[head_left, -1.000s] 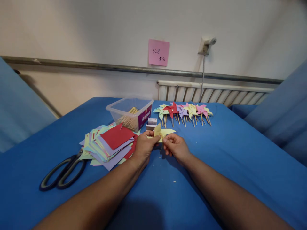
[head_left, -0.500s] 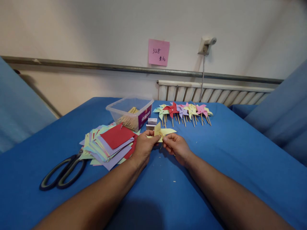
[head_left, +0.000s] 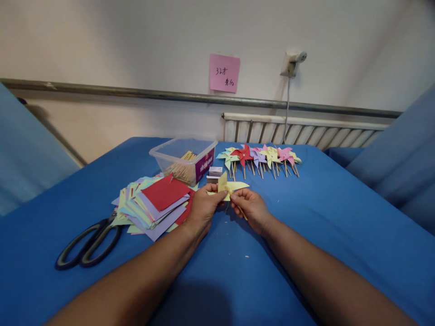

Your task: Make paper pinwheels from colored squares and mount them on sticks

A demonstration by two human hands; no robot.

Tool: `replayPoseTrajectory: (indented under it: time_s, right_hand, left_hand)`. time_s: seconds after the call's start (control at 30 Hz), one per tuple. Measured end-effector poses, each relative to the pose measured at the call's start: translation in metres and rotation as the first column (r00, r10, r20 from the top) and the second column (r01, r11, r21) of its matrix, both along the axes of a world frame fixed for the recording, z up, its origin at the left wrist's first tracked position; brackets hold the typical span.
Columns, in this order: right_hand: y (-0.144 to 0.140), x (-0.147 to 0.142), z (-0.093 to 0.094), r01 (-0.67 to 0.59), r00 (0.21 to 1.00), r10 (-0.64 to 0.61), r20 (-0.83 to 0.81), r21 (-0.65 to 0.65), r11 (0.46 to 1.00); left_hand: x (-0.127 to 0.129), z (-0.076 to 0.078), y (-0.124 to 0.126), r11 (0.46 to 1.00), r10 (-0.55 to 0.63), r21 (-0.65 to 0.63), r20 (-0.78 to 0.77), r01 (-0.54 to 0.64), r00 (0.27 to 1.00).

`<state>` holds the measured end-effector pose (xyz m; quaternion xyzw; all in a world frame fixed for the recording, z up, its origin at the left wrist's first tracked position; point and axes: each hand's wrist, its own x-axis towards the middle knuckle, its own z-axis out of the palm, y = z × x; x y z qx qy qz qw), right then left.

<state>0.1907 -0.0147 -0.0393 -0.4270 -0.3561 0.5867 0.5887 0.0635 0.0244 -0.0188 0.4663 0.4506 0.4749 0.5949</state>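
Observation:
My left hand (head_left: 203, 208) pinches the folded yellow paper pinwheel (head_left: 230, 186) at the middle of the blue table (head_left: 340, 226). My right hand (head_left: 251, 208) holds a thin wooden stick (head_left: 240, 212) against the pinwheel's underside; the stick's end pokes out below my fingers. Both hands meet just in front of a small box (head_left: 215, 171).
A stack of coloured paper squares (head_left: 152, 204) lies to the left, black scissors (head_left: 86, 245) beside it. A clear plastic tub (head_left: 183, 158) holds wooden sticks. A row of several finished pinwheels (head_left: 260, 158) lies at the back. A pink note (head_left: 224, 73) sticks on the wall.
My right hand has turned slightly and the wooden stick now shows below its fingers. The left hand keeps its pinch on the yellow pinwheel.

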Motion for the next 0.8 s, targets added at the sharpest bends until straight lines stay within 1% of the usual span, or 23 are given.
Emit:
replayPoseTrajectory:
  time_s: [0.43, 0.6, 0.8]
  right_hand:
    - [0.0013, 0.0002, -0.0028, 0.018, 0.999, -0.018, 0.033, 0.019, 1.0]
    - [0.0002, -0.0003, -0.003, 0.003, 0.999, -0.004, 0.037, 0.035, 0.999]
    - [-0.0009, -0.0008, -0.0004, -0.022, 0.999, 0.021, 0.031, 0.016, 1.0]
  left_hand:
    - [0.0004, 0.0013, -0.0005, 1.0, 0.004, -0.006, -0.012, -0.004, 1.0]
    - [0.0004, 0.0001, -0.0008, 1.0, 0.004, -0.004, -0.002, -0.004, 1.0]
    - [0.0006, -0.002, 0.0008, 1.0, 0.007, -0.001, -0.009, -0.007, 1.0]
